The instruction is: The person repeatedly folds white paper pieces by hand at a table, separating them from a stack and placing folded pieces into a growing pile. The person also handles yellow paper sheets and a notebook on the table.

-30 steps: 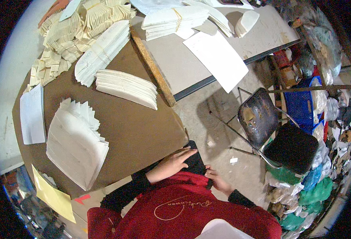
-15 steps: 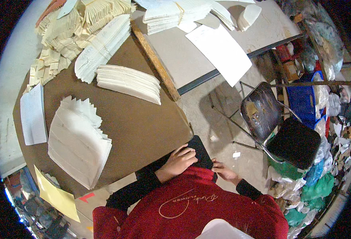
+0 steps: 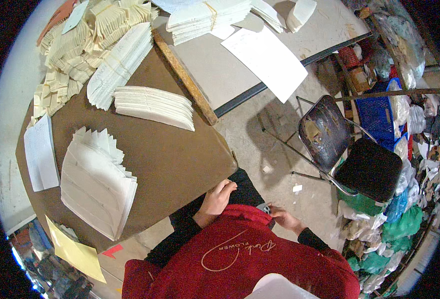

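My left hand point(image 3: 217, 200) is by the near edge of the brown table, over my dark trousers, its fingers curled in. Whatever it may hold is hidden. At the hem of my red top point(image 3: 240, 239), my right hand point(image 3: 286, 219) is closed on a small grey object point(image 3: 264, 207) with dark spots; its kind is too small to tell. Nearest on the brown table point(image 3: 175, 164) lies a fanned stack of white pointed pieces point(image 3: 98, 184), perhaps paper or fabric. Behind it is a stack of curved white pieces point(image 3: 154, 107).
A tied white bundle point(image 3: 120, 65) and cream stacks point(image 3: 80, 45) sit at the far left. On the grey table point(image 3: 205, 70) a white sheet point(image 3: 265, 62) overhangs the edge. A black folding chair point(image 3: 325, 132) stands to the right, before bags point(image 3: 402, 224) and a blue crate point(image 3: 377, 112).
The grey object has come into sight at my right hand. My left hand has drawn slightly left with its fingers more curled. The whole view has shifted a little.
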{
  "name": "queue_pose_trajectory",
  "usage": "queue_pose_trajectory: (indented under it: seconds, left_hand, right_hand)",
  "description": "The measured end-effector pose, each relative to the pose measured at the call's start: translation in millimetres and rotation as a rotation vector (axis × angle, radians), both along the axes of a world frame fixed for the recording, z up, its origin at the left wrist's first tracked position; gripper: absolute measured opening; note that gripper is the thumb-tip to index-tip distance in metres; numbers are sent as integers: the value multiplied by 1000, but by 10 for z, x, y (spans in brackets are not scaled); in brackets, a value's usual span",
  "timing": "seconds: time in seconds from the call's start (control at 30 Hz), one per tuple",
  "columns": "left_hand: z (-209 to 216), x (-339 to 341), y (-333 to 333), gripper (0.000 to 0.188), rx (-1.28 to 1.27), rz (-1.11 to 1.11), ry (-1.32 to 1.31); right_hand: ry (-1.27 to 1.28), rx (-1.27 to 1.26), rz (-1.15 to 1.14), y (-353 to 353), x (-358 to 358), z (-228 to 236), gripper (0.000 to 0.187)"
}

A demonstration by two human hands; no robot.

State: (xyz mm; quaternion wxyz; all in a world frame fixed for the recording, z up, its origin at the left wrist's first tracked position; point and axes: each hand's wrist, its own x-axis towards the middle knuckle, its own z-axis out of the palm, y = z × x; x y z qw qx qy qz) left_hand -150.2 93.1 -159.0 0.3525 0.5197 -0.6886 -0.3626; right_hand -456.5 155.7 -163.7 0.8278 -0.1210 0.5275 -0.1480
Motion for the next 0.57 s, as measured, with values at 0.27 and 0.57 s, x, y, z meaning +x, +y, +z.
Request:
queue_pose_trajectory:
  seconds: [0.27,0.57]
  left_hand:
    - [117,0,-23,13,17,-54,-94]
    - [190,-25,-51,11,27,-123,-119]
  right_hand:
    - [22,74,35,42,87,-11,33]
    - [10,-14,83,56,-480,595,39]
